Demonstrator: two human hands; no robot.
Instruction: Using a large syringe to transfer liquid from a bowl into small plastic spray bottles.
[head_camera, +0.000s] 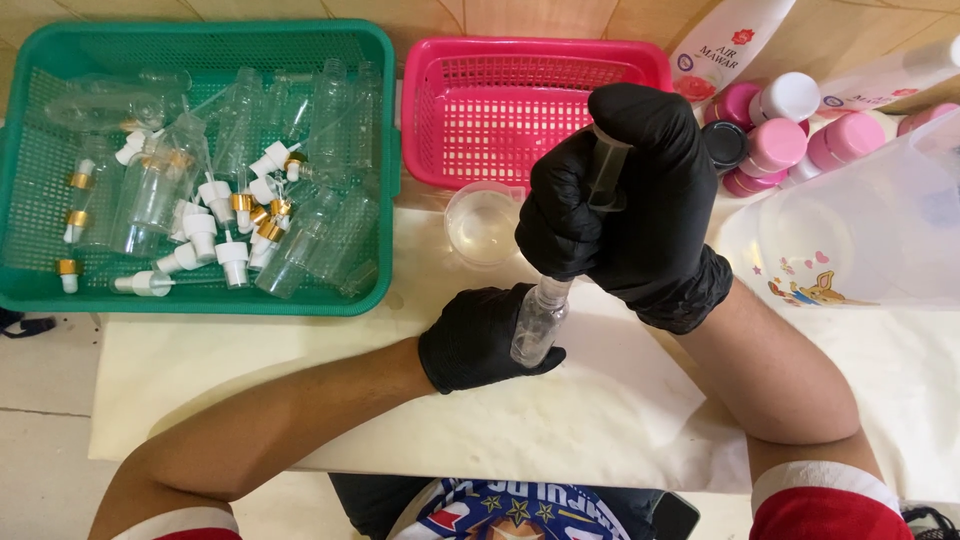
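My left hand (478, 338), in a black glove, grips a small clear plastic bottle (538, 322) upright over a cream cloth (560, 410). My right hand (625, 195), also black-gloved, is closed around a clear syringe (606, 168) whose tip points down into the bottle's mouth. A small clear measuring cup (482, 224) with some clear liquid stands just left of my right hand.
A green basket (30, 290) at the left holds several empty clear bottles and white-and-gold spray caps. An empty pink basket (480, 110) sits behind the cup. Pink- and white-capped bottles (780, 130) and a clear plastic jug (860, 230) stand at the right.
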